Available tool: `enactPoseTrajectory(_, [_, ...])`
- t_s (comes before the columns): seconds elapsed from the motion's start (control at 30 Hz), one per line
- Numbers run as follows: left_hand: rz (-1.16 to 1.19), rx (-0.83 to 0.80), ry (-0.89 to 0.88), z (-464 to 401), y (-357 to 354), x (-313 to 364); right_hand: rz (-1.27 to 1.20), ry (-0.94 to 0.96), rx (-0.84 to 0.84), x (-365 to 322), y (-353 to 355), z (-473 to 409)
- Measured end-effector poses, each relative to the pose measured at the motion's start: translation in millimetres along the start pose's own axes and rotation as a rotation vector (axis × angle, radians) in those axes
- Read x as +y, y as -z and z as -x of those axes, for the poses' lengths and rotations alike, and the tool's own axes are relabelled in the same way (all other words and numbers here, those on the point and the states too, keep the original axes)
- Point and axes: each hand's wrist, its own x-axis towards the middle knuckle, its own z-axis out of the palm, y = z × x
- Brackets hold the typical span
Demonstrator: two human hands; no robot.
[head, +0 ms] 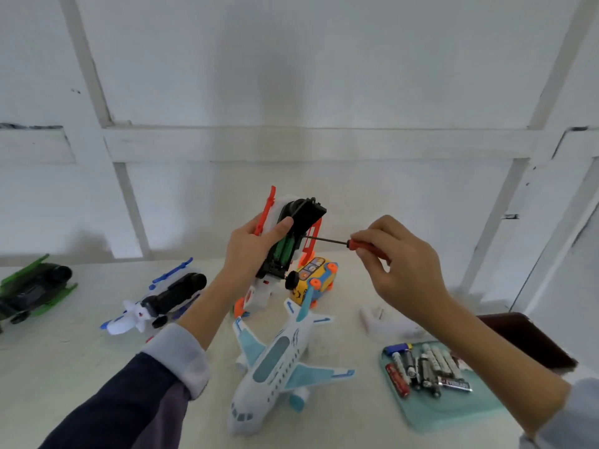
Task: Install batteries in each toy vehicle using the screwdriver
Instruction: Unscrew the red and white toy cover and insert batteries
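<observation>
Mid-step on the red-and-white toy vehicle [285, 234]: my left hand [256, 251] is wrapped round its body, thumb pressed on the black underside, holding it up off the table [81, 367] with the belly turned toward my right. Battery bay looks open, green cells [283, 252] visible inside; the black cover seems swung up above them, though I can't tell if it's hinged or loose. My right hand [389, 257] pinches the orange handle of the screwdriver [337, 242] between fingertips and thumb, shaft roughly level, tip at the edge of the black housing just right of the bay. Can't see whether the tip is seated in a screw head; that spot is too small to read. My read: cells are in, so this is the close-up stage for this toy, cover down and screw driven home. Next move needs the tip square in the screw slot, axial pressure from the right, left grip stiff so the toy doesn't twist, and the cover flush before turning. Risk: the tip slips off and skates across the plastic, or the screw drops among the toys below. Remaining work: white-and-teal airplane [278, 367] lies near me, yellow bus [316, 281] behind it, blue-and-white toy [155, 303] and green toy [32, 286] off to the left; can't tell which are done. Spare batteries [424, 371] sit on the teal tray [453, 413] at my right, within reach.
</observation>
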Motion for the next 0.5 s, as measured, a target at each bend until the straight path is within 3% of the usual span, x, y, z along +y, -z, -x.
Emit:
enactPoseTrajectory(0.27, [-0.179,0.071,-0.05,-6,-100,-10,-0.002,0.037,-0.131,107,30,7])
enactPoseTrajectory(0.5, [-0.319,0.093,-0.047,-8,-153,-19,-0.04,0.025,-0.161,161,43,23])
